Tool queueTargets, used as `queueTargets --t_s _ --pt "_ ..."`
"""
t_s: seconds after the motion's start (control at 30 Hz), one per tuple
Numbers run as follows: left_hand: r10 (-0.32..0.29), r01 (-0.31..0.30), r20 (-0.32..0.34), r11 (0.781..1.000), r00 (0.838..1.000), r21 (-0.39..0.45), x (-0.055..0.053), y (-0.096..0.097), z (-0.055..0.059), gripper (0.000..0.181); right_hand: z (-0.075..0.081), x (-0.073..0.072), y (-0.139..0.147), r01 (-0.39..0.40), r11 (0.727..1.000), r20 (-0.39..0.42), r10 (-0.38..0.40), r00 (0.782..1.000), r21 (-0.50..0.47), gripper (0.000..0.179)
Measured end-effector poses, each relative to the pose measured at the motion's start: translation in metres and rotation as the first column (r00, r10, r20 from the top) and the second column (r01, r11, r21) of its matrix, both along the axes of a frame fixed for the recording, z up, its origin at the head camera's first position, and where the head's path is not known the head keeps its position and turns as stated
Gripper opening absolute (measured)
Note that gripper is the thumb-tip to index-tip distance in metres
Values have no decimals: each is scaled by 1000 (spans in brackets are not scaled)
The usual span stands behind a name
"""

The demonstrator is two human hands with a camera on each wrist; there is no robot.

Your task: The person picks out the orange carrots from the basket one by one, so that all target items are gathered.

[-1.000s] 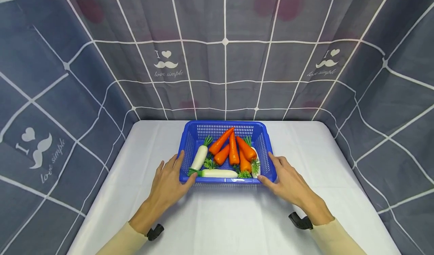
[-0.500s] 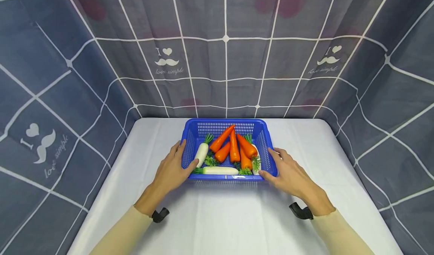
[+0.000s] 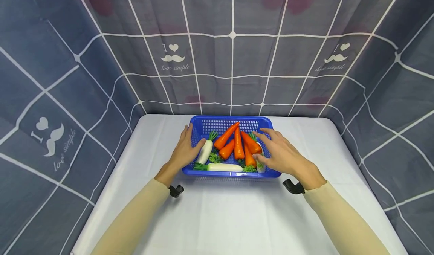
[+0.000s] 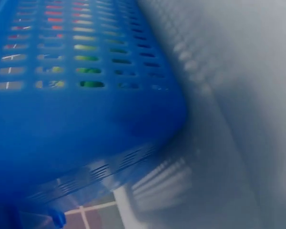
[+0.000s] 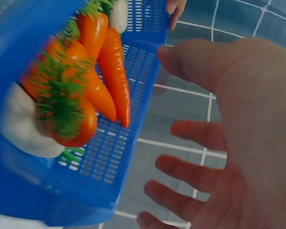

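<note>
A blue plastic basket [image 3: 230, 174] holds several orange carrots [image 3: 238, 145] and white radishes [image 3: 223, 167] with green tops. My left hand [image 3: 183, 149] is at the basket's left side, fingers extended along the rim and thumb reaching over it beside the upright-lying radish [image 3: 205, 151]. Whether it touches the rim is unclear. My right hand [image 3: 283, 153] hovers over the basket's right side with fingers spread and nothing held. The right wrist view shows the spread right fingers [image 5: 190, 171] apart from the basket. Only the perforated basket wall [image 4: 86, 119] shows in the left wrist view, without the left hand.
A white cloth-covered table [image 3: 230, 213] lies under the basket. Grey-blue checked curtains [image 3: 210, 55] enclose its back and both sides. Black straps [image 3: 293, 187] are worn on both wrists.
My right hand has left the basket's right rim and come inward over the radish and carrots there. The left hand has moved forward along the left side. The head view has shifted slightly.
</note>
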State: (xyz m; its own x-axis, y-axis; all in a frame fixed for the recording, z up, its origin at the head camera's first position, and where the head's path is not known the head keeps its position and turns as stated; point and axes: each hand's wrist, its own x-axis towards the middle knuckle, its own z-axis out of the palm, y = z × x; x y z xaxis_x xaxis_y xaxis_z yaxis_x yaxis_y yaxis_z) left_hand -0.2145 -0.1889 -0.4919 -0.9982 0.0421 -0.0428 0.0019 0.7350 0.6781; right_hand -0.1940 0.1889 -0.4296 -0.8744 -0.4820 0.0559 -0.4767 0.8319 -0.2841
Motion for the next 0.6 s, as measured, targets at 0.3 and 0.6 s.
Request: queueTargets --t_s 0.3,0.6 --pt "42 -40 -27 998 999 52 0 3 -6 93 5 -39 -28 -136 990 78 134 988 29 77" --pt "56 -55 -30 998 998 40 0 1 -8 92 -3 -75 -70 -269 961 155 257 954 62 67"
